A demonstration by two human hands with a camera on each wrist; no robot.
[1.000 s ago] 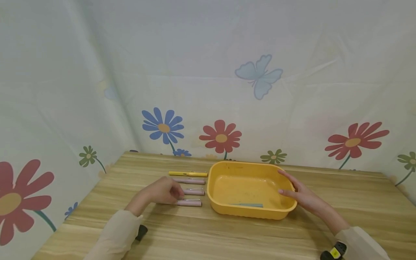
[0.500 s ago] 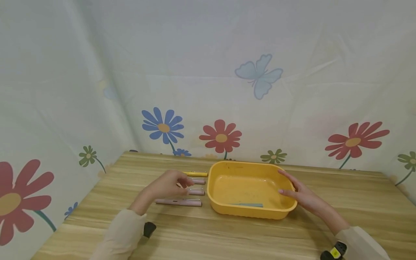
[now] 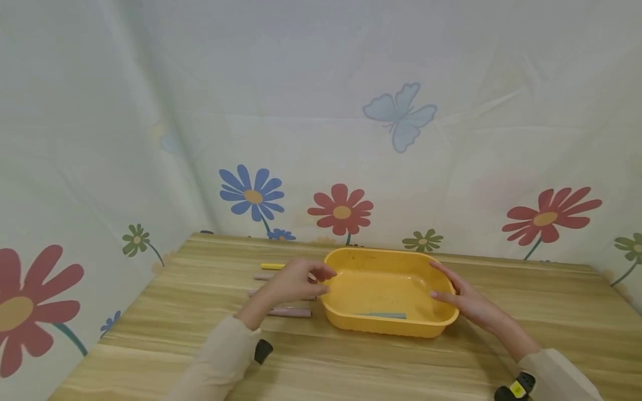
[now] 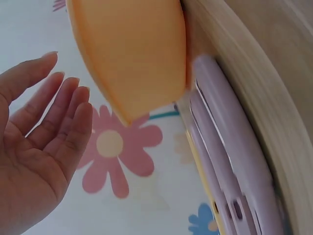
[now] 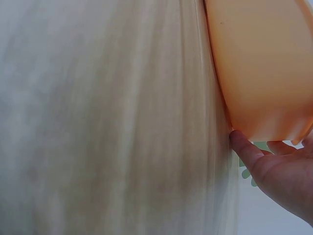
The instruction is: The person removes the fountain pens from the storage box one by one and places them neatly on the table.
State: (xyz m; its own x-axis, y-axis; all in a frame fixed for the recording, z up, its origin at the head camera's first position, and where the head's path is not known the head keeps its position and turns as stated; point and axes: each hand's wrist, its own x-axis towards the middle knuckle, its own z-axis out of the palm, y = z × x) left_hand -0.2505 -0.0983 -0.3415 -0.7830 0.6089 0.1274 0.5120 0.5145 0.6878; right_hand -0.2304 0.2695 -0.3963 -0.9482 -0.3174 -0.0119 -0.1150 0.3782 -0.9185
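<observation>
My left hand (image 3: 303, 280) reaches to the left rim of a yellow plastic basin (image 3: 391, 327), fingers loosely bent and nothing in them. The left wrist view shows its palm (image 4: 36, 171) bare, beside the basin's outer wall (image 4: 142, 54). My right hand (image 3: 471, 303) holds the basin's right end, fingers and thumb at the rim. Inside the basin lies a light blue pen (image 3: 388, 316). Left of it, partly behind my left arm, lie a yellow pen (image 3: 271, 266) and three pale purple pens, the nearest one (image 3: 293, 312) toward the front.
The basin stands on a wood-grain table (image 3: 361, 362). Behind the table hangs a white curtain (image 3: 301, 83) printed with flowers and a butterfly. A black strap piece (image 3: 263, 351) shows at my left sleeve, and a wrist device (image 3: 516, 387) at my right.
My left hand has moved right and slightly away from me, from over the pens to the basin's left rim. My right hand and the basin have stayed in place.
</observation>
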